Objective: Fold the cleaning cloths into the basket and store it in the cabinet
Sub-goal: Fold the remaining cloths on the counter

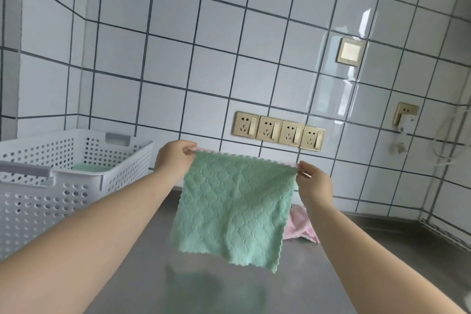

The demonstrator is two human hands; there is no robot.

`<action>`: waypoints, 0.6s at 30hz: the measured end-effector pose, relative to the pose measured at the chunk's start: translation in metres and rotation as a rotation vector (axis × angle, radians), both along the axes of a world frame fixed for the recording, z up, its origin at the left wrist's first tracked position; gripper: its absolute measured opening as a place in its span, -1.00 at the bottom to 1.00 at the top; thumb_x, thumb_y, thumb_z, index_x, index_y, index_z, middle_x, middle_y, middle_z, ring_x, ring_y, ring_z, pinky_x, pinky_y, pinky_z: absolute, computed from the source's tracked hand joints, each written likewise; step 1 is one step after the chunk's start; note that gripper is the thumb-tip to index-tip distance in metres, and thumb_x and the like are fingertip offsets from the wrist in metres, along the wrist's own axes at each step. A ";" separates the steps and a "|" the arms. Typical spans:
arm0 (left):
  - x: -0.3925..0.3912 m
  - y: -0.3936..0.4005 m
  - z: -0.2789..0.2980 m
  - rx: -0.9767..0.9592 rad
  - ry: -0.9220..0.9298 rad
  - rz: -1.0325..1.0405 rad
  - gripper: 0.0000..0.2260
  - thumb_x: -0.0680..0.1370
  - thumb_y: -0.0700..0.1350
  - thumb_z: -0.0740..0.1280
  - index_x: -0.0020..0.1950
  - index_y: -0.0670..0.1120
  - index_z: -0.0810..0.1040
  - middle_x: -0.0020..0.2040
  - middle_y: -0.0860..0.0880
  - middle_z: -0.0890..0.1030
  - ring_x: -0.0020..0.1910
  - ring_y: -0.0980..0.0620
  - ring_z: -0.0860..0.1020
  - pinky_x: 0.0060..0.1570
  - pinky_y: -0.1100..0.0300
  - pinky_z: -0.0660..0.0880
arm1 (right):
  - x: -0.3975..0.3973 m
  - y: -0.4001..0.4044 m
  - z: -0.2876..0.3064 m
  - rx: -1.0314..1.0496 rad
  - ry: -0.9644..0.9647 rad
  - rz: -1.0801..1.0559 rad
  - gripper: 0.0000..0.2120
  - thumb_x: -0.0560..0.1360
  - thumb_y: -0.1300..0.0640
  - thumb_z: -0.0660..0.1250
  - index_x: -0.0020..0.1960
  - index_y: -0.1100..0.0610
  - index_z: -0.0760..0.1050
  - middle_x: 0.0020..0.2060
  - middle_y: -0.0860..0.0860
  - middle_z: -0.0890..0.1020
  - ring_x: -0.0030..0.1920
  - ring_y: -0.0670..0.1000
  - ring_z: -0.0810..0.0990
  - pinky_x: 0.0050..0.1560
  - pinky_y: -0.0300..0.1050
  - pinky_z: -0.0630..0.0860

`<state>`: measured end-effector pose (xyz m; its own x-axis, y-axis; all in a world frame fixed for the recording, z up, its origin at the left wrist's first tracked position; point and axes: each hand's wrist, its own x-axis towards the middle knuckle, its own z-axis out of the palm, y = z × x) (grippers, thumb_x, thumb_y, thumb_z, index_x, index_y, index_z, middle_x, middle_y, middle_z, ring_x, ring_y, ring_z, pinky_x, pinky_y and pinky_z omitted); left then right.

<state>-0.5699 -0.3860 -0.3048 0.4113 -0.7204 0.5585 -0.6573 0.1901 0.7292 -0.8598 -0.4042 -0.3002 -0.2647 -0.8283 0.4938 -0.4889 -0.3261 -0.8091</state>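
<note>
Green cloth [235, 208] hangs flat above the steel counter [142, 273]: my left hand [174, 158] and right hand [314, 186] each pinch a top corner shut, I judge to square it for folding. Another green piece already lies in the white basket [76, 176] at left; a pink cloth [300, 227] waits behind.

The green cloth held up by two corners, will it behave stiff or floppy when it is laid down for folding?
Probably floppy: the green cloth sags and ripples below the left hand and right hand. It likely weighs little, since fingertip pinches carry it. Its quilted texture probably grips rather than slips.
</note>
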 end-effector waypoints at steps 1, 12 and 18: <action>0.001 0.005 0.003 -0.018 -0.007 -0.001 -0.73 0.51 -0.27 0.29 0.18 -0.08 0.60 0.17 -0.03 0.62 0.16 0.00 0.55 0.17 0.21 0.40 | -0.001 0.006 0.001 -0.013 0.045 -0.005 -0.55 0.48 0.35 0.15 0.33 0.13 0.48 0.21 0.03 0.59 -0.22 -0.05 0.56 -0.29 -0.24 0.42; 0.002 0.133 -0.062 -0.020 -0.239 -0.177 -0.85 0.52 -0.25 0.31 -0.08 0.00 0.52 0.14 -0.04 0.59 0.16 -0.04 0.51 0.16 0.10 0.39 | -0.038 0.121 -0.062 -0.066 0.343 0.051 -0.87 0.46 0.26 0.31 -0.03 0.11 0.55 -0.04 -0.05 0.49 -0.05 -0.04 0.46 -0.11 -0.24 0.31; -0.006 0.194 -0.140 0.169 -0.110 -0.187 -0.91 0.49 -0.03 0.33 -0.16 0.15 0.44 -0.22 -0.01 0.54 -0.23 -0.02 0.50 -0.15 0.11 0.41 | -0.055 0.175 -0.128 0.178 0.299 0.162 -0.93 0.52 0.18 0.21 -0.05 0.07 0.46 -0.16 -0.06 0.58 -0.24 0.01 0.51 -0.36 -0.23 0.35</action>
